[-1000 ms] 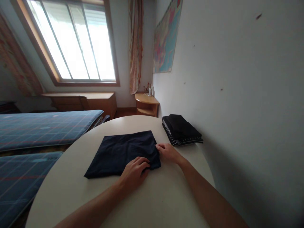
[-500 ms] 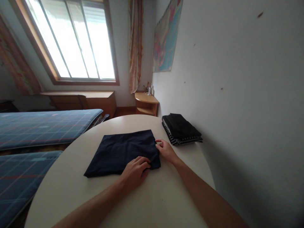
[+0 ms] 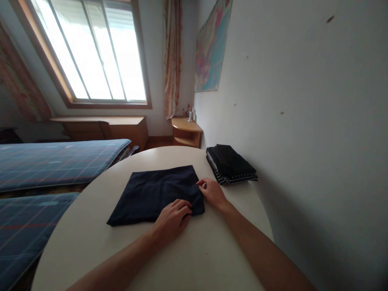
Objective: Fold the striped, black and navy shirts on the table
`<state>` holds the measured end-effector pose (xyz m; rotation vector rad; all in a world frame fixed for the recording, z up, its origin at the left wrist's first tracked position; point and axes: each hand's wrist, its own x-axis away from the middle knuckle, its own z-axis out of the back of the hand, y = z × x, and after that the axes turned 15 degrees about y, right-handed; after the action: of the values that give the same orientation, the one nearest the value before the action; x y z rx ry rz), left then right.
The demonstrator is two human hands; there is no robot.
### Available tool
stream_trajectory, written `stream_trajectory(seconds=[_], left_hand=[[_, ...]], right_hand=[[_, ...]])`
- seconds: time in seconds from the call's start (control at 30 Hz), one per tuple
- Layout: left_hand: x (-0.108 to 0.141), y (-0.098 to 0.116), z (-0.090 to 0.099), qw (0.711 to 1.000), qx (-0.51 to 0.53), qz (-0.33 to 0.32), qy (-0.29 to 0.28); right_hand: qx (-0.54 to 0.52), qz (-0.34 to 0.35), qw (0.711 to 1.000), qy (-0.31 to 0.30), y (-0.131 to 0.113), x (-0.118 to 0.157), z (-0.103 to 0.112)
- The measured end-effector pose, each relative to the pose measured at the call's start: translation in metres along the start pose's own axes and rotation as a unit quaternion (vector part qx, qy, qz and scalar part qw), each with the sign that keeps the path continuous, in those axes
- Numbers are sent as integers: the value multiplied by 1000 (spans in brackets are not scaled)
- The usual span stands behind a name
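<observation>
A dark navy cloth (image 3: 157, 194), folded into a flat rectangle, lies on a round white table (image 3: 194, 262). My left hand (image 3: 174, 216) rests on the cloth's near edge toward its right corner, fingers curled together over the fabric. At the cloth's right edge, my right hand (image 3: 210, 190) pinches the fabric between thumb and forefinger. Behind my right hand, near the wall, sits a stack of folded black clothes (image 3: 230, 163) with white-striped edges.
The wall (image 3: 318, 141) runs close along the table's right side. Blue plaid mattresses (image 3: 60, 161) stand to the left. Beyond the table are a wooden corner shelf (image 3: 186, 125) and a desk (image 3: 127, 121) under the window.
My right thumb and forefinger have come together at the cloth's right edge. My left hand has stayed in place.
</observation>
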<state>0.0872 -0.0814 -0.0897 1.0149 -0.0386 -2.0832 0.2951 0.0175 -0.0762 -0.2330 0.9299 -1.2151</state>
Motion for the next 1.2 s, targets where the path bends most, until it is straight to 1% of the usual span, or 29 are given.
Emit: stream_trajectory(seconds=[0.07, 0.2, 0.37, 0.43, 0.5, 0.6, 0.67, 0.77, 0.83, 0.93, 1.0, 1.1, 1.2], left_hand=[[0, 1, 1, 1000, -3, 4, -3], [0, 1, 2, 1000, -16, 9, -7], [1, -3, 1, 1000, -9, -8, -14], [1, -4, 0, 1000, -6, -18, -16], [1, -5, 0, 999, -7, -28, -18], [1, -4, 0, 999, -16, -36, -27], [0, -3, 1, 998, -24, -38, -36], [-1, 0, 3, 998, -28, -39, -45], [-1, 2, 3, 998, -27, -37, -47], [-1, 4, 4, 998, -28, -36, -47], [-2, 6, 6, 998, -28, -36, -48], [-6, 7, 10, 999, -15, -25, -43], [-8, 2, 13, 999, -41, 22, 3]], right_hand=[[9, 29, 1000, -5, 2, -1, 2], [15, 56, 998, -31, 6, -4, 8], [29, 113, 992, -51, 11, -7, 17], [37, 121, 990, -58, 11, -6, 17], [42, 107, 992, -48, 10, -5, 16], [41, 48, 998, 0, 5, -1, 8], [35, 10, 999, 21, 1, 1, 0], [8, -34, 999, 20, -2, 2, -10], [-32, -58, 998, 21, -1, 1, -14], [-95, -66, 993, 21, 2, -1, -17], [-112, -64, 992, 14, 4, -1, -18], [-100, -71, 992, 6, 6, 0, -19], [-62, -70, 996, 0, 5, 0, -18]])
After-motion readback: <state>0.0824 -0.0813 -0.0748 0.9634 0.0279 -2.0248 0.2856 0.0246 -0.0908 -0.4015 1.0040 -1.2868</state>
